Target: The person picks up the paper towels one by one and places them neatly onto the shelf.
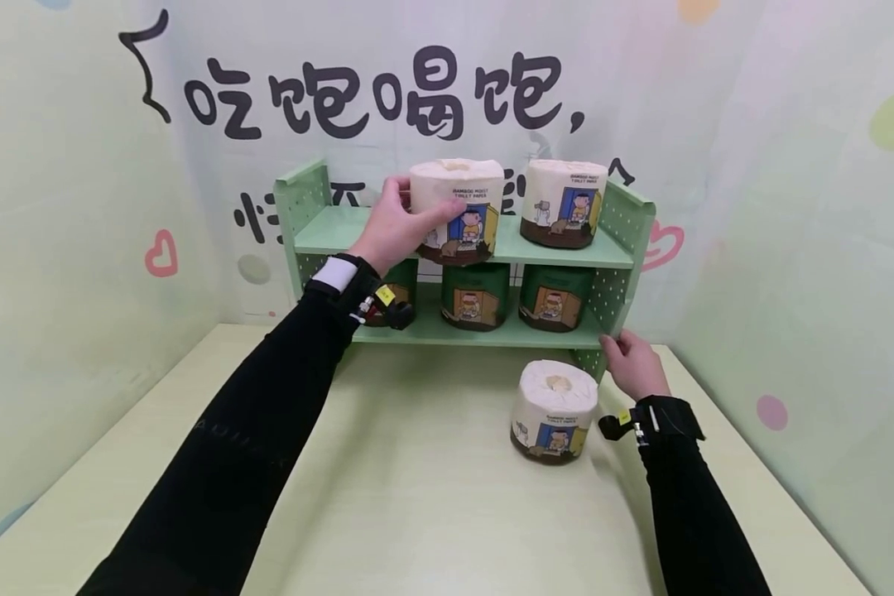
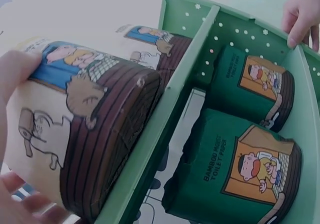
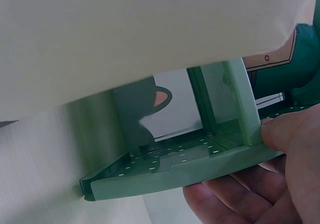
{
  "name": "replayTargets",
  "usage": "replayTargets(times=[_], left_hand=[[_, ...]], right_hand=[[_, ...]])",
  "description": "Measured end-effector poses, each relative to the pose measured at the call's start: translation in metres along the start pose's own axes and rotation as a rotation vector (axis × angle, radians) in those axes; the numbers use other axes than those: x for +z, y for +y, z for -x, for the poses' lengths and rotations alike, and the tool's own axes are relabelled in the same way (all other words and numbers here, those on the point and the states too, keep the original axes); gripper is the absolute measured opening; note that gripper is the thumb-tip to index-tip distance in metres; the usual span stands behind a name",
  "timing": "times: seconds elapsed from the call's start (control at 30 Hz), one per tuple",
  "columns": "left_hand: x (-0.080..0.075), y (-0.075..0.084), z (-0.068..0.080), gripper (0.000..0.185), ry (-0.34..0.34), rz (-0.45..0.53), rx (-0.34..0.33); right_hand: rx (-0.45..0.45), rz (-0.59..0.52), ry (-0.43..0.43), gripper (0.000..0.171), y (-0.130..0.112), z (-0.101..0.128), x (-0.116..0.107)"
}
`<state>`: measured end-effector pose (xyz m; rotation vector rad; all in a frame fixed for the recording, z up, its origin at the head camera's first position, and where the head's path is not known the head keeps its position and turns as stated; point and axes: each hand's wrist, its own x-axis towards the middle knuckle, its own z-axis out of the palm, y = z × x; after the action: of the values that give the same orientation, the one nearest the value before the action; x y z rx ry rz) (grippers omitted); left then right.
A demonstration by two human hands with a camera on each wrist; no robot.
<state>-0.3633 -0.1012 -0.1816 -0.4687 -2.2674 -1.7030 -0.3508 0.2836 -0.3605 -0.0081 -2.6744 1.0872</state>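
Note:
My left hand [image 1: 410, 213] grips a cream toilet paper roll [image 1: 458, 207] with a cartoon wrapper, standing on the top board of a green two-tier shelf [image 1: 343, 232]. In the left wrist view the same roll [image 2: 95, 129] fills the left side, with my fingers [image 2: 15, 74] curled round it. My right hand [image 1: 617, 343] holds the lower right side panel of the shelf, thumb on top and fingers [image 3: 235, 196] underneath the panel [image 3: 165, 176]. A second cream roll [image 1: 564, 203] stands at the right of the top board.
Three green-wrapped rolls [image 1: 475, 296] stand on the lower board, two of them close in the left wrist view [image 2: 240, 169]. Another cream roll [image 1: 555, 410] stands on the pale table [image 1: 417, 497] just left of my right hand. Printed walls enclose the table on three sides.

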Motion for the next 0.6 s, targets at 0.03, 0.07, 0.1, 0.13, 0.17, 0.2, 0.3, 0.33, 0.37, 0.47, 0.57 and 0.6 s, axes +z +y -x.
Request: replayTargets(times=[0.03,0.07,0.1,0.13,0.17,0.2,0.3,0.33,0.37,0.47,0.57,0.6], left_hand=[[0.001,0.000,-0.001,0.089,0.008,-0.015,0.000],[0.001,-0.001,-0.003,0.089,0.017,-0.035,-0.004],[0.002,-0.001,-0.004,0.089,0.025,-0.053,-0.005],[0.003,-0.001,-0.006,0.089,0.032,-0.069,-0.005],[0.004,-0.001,-0.007,0.088,0.039,-0.083,-0.002],[0.004,-0.001,-0.008,0.087,0.043,-0.090,0.002],[0.007,-0.002,-0.011,0.087,0.058,-0.079,0.005],[0.008,-0.002,-0.011,0.088,0.065,-0.070,0.000],[0.009,-0.002,-0.012,0.088,0.073,-0.064,-0.005],[0.012,-0.002,-0.013,0.087,0.099,-0.059,-0.025],[0.015,-0.003,-0.016,0.080,0.119,-0.102,-0.018],[0.016,-0.004,-0.017,0.077,0.127,-0.123,-0.012]], right_hand=[[-0.002,0.001,-0.001,0.057,0.000,0.000,0.000],[-0.004,0.004,-0.002,0.057,0.000,0.000,0.000],[-0.005,0.006,-0.002,0.057,0.001,0.000,0.000],[-0.004,0.006,-0.004,0.058,0.001,0.000,0.000],[-0.003,0.007,-0.004,0.058,0.001,0.000,0.000],[-0.002,0.006,-0.005,0.058,0.001,0.000,0.000],[0.005,-0.004,-0.007,0.057,0.002,-0.001,0.000],[0.007,-0.009,-0.008,0.058,0.002,-0.001,0.000],[0.008,-0.013,-0.007,0.057,0.002,-0.002,0.000],[0.009,-0.018,-0.006,0.057,0.002,-0.002,0.000],[0.009,-0.018,-0.007,0.057,0.003,-0.002,0.000],[0.010,-0.018,-0.007,0.056,0.003,-0.002,0.000]])
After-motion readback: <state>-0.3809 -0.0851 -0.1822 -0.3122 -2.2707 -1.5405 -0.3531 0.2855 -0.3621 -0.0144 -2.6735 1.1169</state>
